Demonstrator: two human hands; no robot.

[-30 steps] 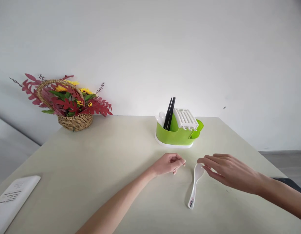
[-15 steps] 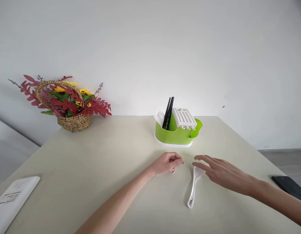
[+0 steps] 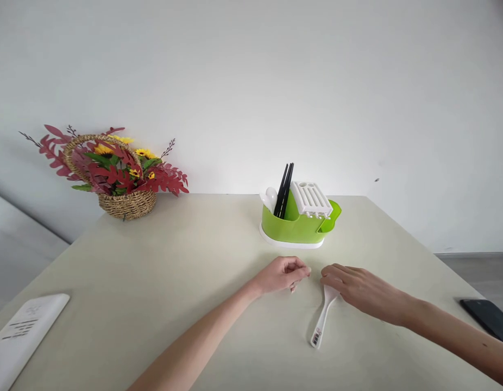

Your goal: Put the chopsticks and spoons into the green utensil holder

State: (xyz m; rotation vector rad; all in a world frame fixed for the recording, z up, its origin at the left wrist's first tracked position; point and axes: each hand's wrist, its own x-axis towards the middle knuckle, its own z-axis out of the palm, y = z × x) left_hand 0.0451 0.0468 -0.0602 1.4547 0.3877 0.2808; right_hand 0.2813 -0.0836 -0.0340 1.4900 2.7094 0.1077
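Observation:
A white rice paddle (image 3: 322, 320) lies on the table, handle toward me, with a small printed label near the handle's end. My right hand (image 3: 355, 285) is over its wide end, fingers curled down and closed around that part, which they mostly hide. To the left, my left hand (image 3: 281, 276) rests on the table with its fingers loosely curled in and nothing visible in them. Just beyond both hands stands a green utensil holder (image 3: 292, 229) on a white base. Black chopsticks (image 3: 284, 190) and white spoons (image 3: 268, 199) stand in its left part.
A white slotted rack (image 3: 312, 198) with small hooks tops the holder. At the back left is a wicker basket (image 3: 129, 206) of artificial flowers. A white flat object (image 3: 29, 331) lies at the left edge, a black phone (image 3: 488, 317) at the right. The wall rises behind the table.
My right hand has lowered and moved slightly left, its fingers closing on the paddle's wide end. My left hand keeps its pose. The whole view has shifted slightly.

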